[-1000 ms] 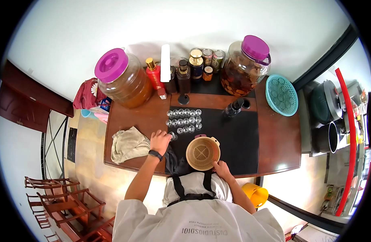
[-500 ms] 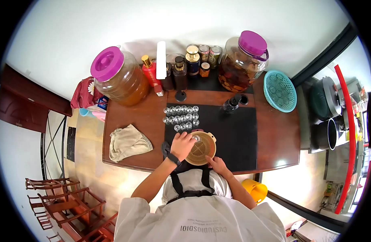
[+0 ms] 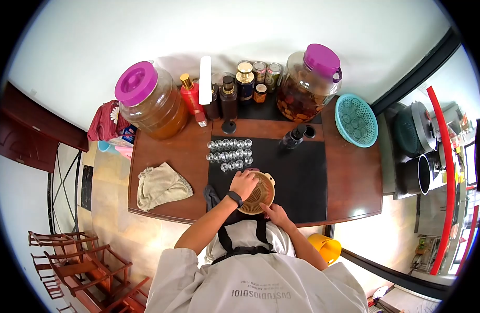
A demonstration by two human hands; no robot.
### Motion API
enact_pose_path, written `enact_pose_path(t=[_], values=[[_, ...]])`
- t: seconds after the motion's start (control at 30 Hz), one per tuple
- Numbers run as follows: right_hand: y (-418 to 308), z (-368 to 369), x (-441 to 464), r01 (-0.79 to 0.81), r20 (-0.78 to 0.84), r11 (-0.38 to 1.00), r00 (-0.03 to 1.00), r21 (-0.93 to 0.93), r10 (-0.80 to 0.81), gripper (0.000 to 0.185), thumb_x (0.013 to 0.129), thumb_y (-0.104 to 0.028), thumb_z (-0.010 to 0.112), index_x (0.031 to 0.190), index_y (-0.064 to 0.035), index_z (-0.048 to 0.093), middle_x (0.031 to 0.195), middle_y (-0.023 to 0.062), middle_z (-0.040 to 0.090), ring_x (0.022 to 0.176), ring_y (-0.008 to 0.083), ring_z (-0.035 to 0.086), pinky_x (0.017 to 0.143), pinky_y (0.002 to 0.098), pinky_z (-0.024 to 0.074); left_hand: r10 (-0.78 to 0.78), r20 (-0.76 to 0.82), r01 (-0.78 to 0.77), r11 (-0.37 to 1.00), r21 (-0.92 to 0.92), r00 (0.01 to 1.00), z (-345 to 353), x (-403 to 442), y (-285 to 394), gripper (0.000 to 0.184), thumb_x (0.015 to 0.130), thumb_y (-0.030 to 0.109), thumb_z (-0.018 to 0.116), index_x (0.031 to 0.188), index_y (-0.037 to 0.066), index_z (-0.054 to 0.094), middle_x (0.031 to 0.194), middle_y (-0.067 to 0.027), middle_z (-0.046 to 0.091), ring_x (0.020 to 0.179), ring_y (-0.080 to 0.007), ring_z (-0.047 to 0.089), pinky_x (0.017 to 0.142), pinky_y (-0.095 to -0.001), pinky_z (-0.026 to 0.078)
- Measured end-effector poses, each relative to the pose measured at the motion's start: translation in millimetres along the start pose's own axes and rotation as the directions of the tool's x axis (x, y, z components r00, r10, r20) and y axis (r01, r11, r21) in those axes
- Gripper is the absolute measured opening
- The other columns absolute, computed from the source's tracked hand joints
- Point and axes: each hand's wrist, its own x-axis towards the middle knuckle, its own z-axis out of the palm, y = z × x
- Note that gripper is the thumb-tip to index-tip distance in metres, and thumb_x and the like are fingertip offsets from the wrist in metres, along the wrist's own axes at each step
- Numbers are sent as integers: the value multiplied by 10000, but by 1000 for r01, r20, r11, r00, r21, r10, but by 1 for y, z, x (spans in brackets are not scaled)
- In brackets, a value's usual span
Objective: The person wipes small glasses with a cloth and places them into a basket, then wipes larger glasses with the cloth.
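Near the table's front edge sits a round tan plastic basket (image 3: 258, 196) with a slatted bottom. My left hand (image 3: 244, 181), a dark watch on its wrist, reaches over the basket's left rim with bent fingers; whatever is under the fingertips is hidden. My right hand (image 3: 275, 213) grips the basket's near right rim, thumb on top. Just beyond the basket, several small clear glasses (image 3: 232, 156) stand in three rows on a black mat (image 3: 301, 177). A dark cloth (image 3: 211, 196) lies left of the basket.
Two large purple-lidded jars (image 3: 159, 112) (image 3: 305, 88) stand at the back, with bottles (image 3: 229, 99) and cans between them. A black bottle (image 3: 293, 137) stands on the mat. A turquoise basket (image 3: 357, 120) is at right, a beige cloth (image 3: 163, 188) at left.
My left hand has moved right, farther over the basket. A small glass that showed at its fingertips is now hidden. My right hand stays on the rim, and the view has shifted slightly.
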Motion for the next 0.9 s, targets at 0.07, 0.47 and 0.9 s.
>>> enact_pose_path(t=[0.07,0.47,0.9], values=[[1,1,-2,51,-19,995,999,81,-49,586,936,-521,503,810,36,638,661,98,624,601,193,612,585,315,485,-1,-16,1,1000,-8,1000,2,-3,1,106,789,168,600,865,168,673,927,16,622,975,-170,582,763,-353,458],[-64,-36,16,388,-624,916,691,-107,-365,213,912,-209,605,828,-13,590,698,96,571,585,206,555,546,344,441,-258,-161,189,917,-352,953,-53,-19,-15,197,802,200,665,989,144,638,940,-20,587,868,-223,604,660,-368,523],[-140,-9,116,267,1,361,805,-894,-594,147,769,-175,655,893,-214,724,931,5,653,908,190,627,770,402,469,-382,69,384,923,-15,922,-5,-16,-72,114,862,216,626,915,179,720,899,-10,618,935,-203,584,789,-372,486]])
